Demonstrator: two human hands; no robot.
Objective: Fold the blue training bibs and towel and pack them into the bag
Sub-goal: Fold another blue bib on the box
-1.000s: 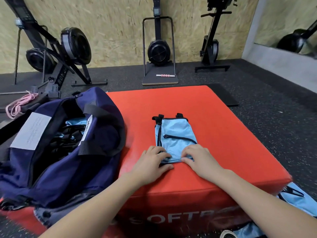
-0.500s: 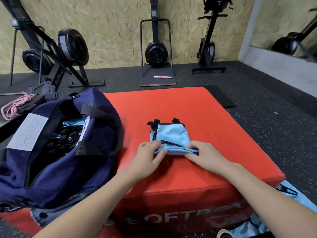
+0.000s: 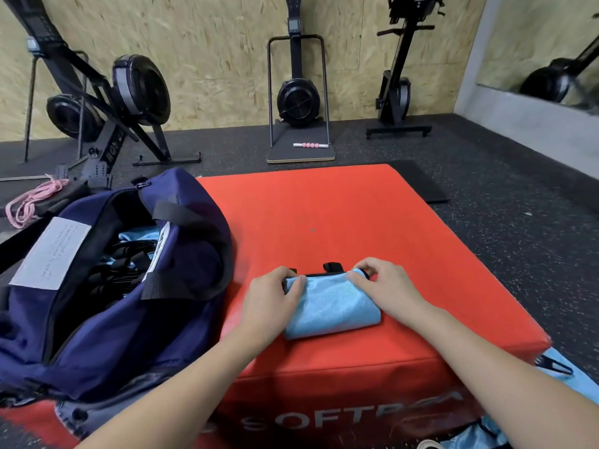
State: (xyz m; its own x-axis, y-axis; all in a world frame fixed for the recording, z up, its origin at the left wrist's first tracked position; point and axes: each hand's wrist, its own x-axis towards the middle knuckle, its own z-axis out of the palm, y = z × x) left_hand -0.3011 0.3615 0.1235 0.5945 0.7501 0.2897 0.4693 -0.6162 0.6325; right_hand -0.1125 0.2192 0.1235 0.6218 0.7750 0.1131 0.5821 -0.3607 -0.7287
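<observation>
A light blue training bib [image 3: 332, 307] with black trim lies folded into a short thick packet on the red soft box [image 3: 340, 215]. My left hand [image 3: 270, 298] grips its left end and my right hand [image 3: 385, 286] pinches its upper right corner. The navy bag [image 3: 107, 286] sits open on the left of the box, with blue bibs and black straps inside it. More light blue fabric [image 3: 564, 380] hangs down at the box's lower right.
Rowing and ski machines [image 3: 296, 95] stand against the wooden wall at the back. A pink rope [image 3: 32, 202] lies on the floor at the left. A black mat [image 3: 421, 183] lies behind the box on dark rubber flooring.
Both hands have carried the near edge of the bib away from me over the rest, so the long flat bib is now a short doubled packet. The zip side is hidden.
</observation>
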